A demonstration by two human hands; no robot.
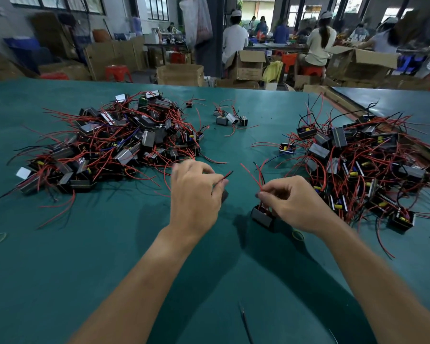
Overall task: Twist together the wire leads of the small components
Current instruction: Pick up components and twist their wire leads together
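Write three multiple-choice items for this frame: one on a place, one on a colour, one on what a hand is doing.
1. Where is the black component closest to the person?
A) just below the right hand
B) deep in the left pile
C) at the table's far edge

2. What colour is the table cover?
A) red
B) teal
C) white

3. What is the left hand doing?
A) lying flat on the table
B) pinching a wire lead
C) lifting a cardboard box

Key:
1 A: the component sits right under the right hand's fingers, which pinch its red leads.
2 B: teal shows across the whole surface.
3 B: thumb and forefinger close on a red lead with a dark tip.
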